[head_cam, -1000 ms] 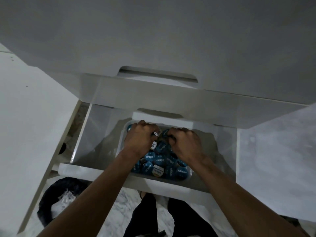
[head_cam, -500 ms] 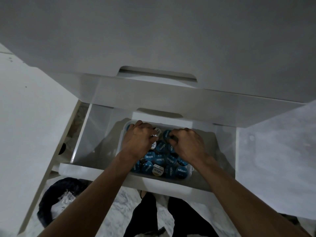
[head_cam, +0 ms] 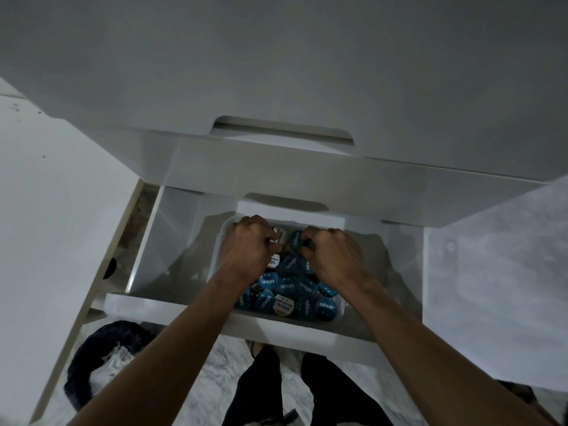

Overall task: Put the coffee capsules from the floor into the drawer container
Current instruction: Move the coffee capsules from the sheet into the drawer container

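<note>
- Dozens of coffee capsules (head_cam: 302, 285), mostly blue-lidded with a few white ones, already heaped in the clear container (head_cam: 340, 303) inside the open drawer (head_cam: 172, 305).
- Both hands down in the far end of that container: left hand (head_cam: 246, 245) with fingers curled, seemingly pinching a white-lidded capsule (head_cam: 279, 235); right hand (head_cam: 333, 256) likewise curled over a blue capsule (head_cam: 296, 239), exact hold hidden by the knuckles.
- Judged near the release of this handful.
- Impossible to tell how many remain on the floor (head_cam: 215, 370): none visible in the patch shown.
</note>
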Action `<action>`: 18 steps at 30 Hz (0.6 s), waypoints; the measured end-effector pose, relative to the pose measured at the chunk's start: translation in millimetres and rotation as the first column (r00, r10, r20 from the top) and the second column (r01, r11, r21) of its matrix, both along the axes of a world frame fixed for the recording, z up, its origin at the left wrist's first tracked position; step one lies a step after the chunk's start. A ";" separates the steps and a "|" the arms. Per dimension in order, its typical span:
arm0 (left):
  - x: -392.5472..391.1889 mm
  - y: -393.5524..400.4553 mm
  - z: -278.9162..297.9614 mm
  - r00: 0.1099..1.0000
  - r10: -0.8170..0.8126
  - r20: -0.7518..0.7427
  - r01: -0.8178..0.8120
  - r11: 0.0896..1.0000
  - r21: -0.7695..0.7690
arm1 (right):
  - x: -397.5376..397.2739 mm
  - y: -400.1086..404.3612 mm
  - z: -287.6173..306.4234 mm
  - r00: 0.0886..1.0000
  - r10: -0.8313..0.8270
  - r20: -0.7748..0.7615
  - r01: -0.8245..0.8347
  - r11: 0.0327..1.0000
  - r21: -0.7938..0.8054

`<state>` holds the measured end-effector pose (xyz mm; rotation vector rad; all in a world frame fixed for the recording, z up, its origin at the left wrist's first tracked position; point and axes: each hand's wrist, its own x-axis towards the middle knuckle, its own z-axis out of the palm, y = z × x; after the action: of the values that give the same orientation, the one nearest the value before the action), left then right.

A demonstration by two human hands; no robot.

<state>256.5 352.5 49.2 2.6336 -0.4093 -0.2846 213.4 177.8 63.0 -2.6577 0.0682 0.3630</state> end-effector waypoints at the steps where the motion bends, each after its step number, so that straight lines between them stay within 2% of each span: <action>1: -0.2 0.3 0.1 1.000 0.007 -0.006 -0.007 1.000 -0.007 | 0.1 0.1 -0.1 1.000 0.002 0.002 -0.002 1.000 -0.004; 8: 0.3 -1.3 2.6 1.000 0.001 -0.010 -0.001 1.000 0.012 | 0.6 1.4 -2.5 0.999 0.008 0.036 -0.007 1.000 -0.017; 13: -3.9 0.6 11.4 0.999 0.017 0.044 -0.016 1.000 -0.026 | -3.8 -2.0 -1.4 0.999 -0.005 0.052 0.004 1.000 0.009; 18: -16.4 5.7 26.5 0.992 0.093 0.087 -0.084 0.991 -0.100 | -17.4 -14.2 6.9 0.995 -0.071 0.076 0.057 0.983 0.173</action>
<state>240.1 358.2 75.8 2.5678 -0.3267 -0.1128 196.0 163.7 69.8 -2.4913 0.0925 0.2274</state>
